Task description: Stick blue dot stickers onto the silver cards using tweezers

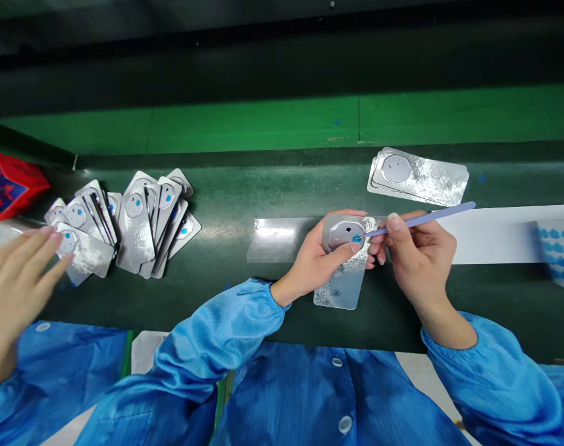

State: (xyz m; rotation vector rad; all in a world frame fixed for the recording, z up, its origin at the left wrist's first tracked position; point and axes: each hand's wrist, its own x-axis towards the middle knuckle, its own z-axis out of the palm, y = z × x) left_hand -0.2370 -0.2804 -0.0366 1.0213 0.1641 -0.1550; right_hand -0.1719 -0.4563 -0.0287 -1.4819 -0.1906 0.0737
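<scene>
My left hand grips a silver metal plate, which has a round grey recess with a dark hole near its upper end. The left thumb lies on the plate's face beside a small blue sticker in that recess. Between the thumb and fingers of my right hand are pale purple tweezers, their thin tip at the blue sticker. Whether the tip touches or pinches the sticker I cannot tell. Some right fingertips come close to the plate's right edge.
Similar plates with blue dots lie in piles at left, where a co-worker's blurred hand hovers. Another small stack of plates is at back right. A clear strip, white paper, blue sticker sheet and red container are around.
</scene>
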